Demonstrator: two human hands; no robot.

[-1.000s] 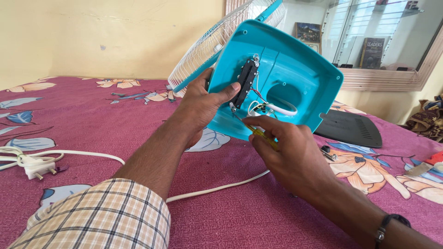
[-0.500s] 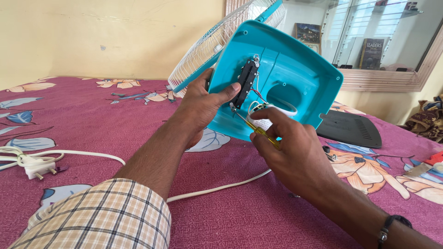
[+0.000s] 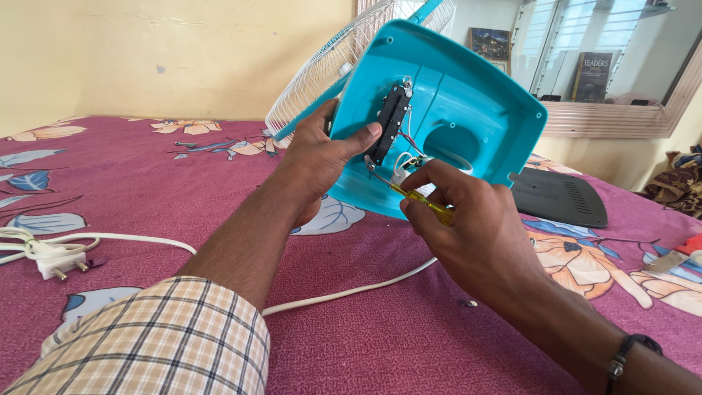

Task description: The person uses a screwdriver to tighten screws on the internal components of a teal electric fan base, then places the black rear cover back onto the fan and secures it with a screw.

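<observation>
Fan base tipped up for access
Your left hand (image 3: 322, 157) grips the turquoise fan base (image 3: 468, 110), thumb bracing its black switch block (image 3: 387, 124); your right hand (image 3: 468, 234), at five o'clock, pinches a yellow screwdriver (image 3: 417, 201).

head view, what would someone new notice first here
The turquoise fan base, tipped up at centre with its open underside facing the camera, draws the eye first. The left hand steadies the black switch strip on it, while the right hand holds a yellow screwdriver to the wiring just below. A white plug lies far left on the maroon floral bedsheet.
</observation>
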